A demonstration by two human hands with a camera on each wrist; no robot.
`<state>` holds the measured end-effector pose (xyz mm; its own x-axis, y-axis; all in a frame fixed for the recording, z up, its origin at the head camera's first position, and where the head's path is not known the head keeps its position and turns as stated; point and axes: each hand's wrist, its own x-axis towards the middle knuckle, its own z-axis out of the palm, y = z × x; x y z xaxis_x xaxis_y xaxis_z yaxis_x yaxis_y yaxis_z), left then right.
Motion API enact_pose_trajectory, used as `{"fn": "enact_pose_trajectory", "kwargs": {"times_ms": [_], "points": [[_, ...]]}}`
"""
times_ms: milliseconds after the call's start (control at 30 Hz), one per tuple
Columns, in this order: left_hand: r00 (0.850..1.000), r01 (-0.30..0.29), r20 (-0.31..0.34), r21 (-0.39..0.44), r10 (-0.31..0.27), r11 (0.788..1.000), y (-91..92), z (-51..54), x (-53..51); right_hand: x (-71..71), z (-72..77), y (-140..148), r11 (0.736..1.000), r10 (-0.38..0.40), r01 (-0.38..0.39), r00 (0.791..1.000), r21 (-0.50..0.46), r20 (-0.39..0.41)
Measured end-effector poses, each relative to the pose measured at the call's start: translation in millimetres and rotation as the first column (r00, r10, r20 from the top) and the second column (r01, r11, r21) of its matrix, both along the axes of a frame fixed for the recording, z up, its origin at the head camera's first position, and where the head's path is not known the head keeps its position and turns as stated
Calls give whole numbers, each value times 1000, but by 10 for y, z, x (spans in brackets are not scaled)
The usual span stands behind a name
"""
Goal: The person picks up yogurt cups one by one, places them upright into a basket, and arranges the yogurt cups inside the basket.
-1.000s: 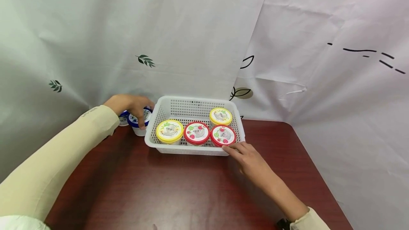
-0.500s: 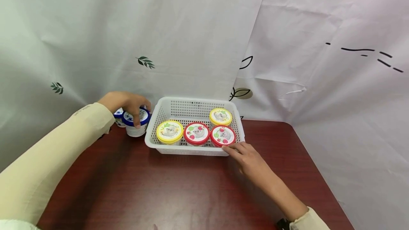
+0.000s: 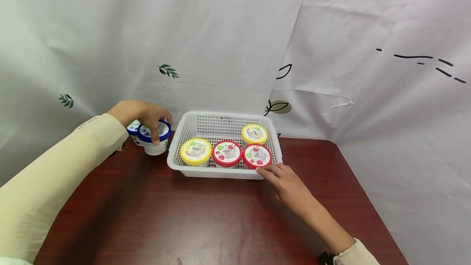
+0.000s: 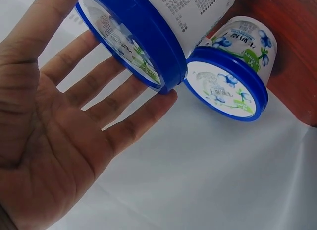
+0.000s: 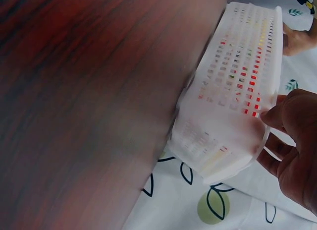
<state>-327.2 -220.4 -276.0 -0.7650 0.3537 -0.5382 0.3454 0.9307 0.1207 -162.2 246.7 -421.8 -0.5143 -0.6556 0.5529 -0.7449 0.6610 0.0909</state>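
Note:
Left of the basket, my left hand (image 3: 141, 115) grips a white cup with a blue lid (image 3: 155, 147) from above, thumb on its near side. In the left wrist view the fingers of my left hand (image 4: 74, 106) reach along the lid rim of that cup (image 4: 163, 36). A second blue-lidded cup (image 4: 223, 86) stands right beside it. My right hand (image 3: 290, 185) holds the near right corner of the white basket (image 3: 220, 173); in the right wrist view its thumb and fingers pinch the basket rim (image 5: 277, 66). Two yellow-lidded cups (image 3: 196, 151) and two red-lidded cups (image 3: 227, 153) stand in the basket.
The dark red table (image 3: 220, 216) ends behind the basket at a hanging white cloth (image 3: 228, 52) with leaf prints. More cloth hangs at the left and right sides. The basket has bare floor at its back left.
My left hand and the blue-lidded cup it grips have moved left, away from the basket; the second blue-lidded cup has shifted left too. The right hand and basket have stayed in place.

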Motion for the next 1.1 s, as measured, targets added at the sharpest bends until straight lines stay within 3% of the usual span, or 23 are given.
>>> {"fn": "enact_pose_trajectory", "kwargs": {"times_ms": [333, 767, 967, 1100], "points": [[999, -44, -16, -2, 44, 999, -2, 153, 6, 12, 0, -2, 1000, 7, -7, 1000, -8, -7], [998, -33, -51, -5, 33, 999, -118, 312, 15, 14, 6, -3, 1000, 6, -6, 1000, -11, -6], [996, -58, -63, 12, 58, 998, -167, 392, 12, 7, 5, -6, 1000, 5, -5, 1000, -4, -2], [993, -35, -110, 28, 38, 999, -180, 460, 11, 10, 5, -4, 1000, 3, -3, 1000, 2, 2]]}}
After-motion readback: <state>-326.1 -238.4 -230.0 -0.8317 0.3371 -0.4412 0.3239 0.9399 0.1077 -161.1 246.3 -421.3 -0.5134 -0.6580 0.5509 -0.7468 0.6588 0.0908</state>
